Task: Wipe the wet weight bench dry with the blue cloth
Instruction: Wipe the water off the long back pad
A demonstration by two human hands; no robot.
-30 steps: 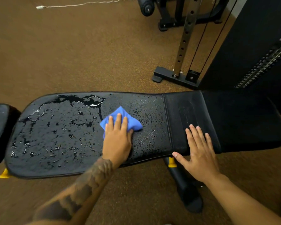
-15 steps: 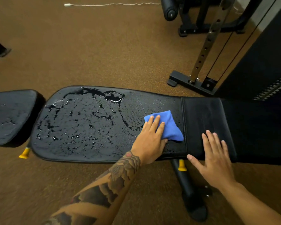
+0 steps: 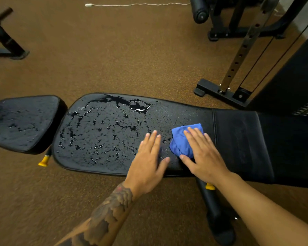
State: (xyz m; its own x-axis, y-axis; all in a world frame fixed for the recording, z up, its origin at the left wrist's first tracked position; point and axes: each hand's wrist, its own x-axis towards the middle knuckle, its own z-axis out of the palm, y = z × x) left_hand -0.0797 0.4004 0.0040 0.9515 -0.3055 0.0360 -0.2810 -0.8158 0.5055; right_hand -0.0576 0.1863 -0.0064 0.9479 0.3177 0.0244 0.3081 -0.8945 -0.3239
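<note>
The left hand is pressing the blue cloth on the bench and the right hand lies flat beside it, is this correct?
Not quite: the hands are swapped. In the head view the right hand is pressing the blue cloth on the bench, and the left hand lies flat beside it, on the wet part of the pad.

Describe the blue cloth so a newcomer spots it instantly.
Find the long black padded weight bench lying across the brown floor. Near its middle, just left of the stitched seam, the right hand lies flat on a crumpled blue cloth. It is the only blue thing there.
</note>
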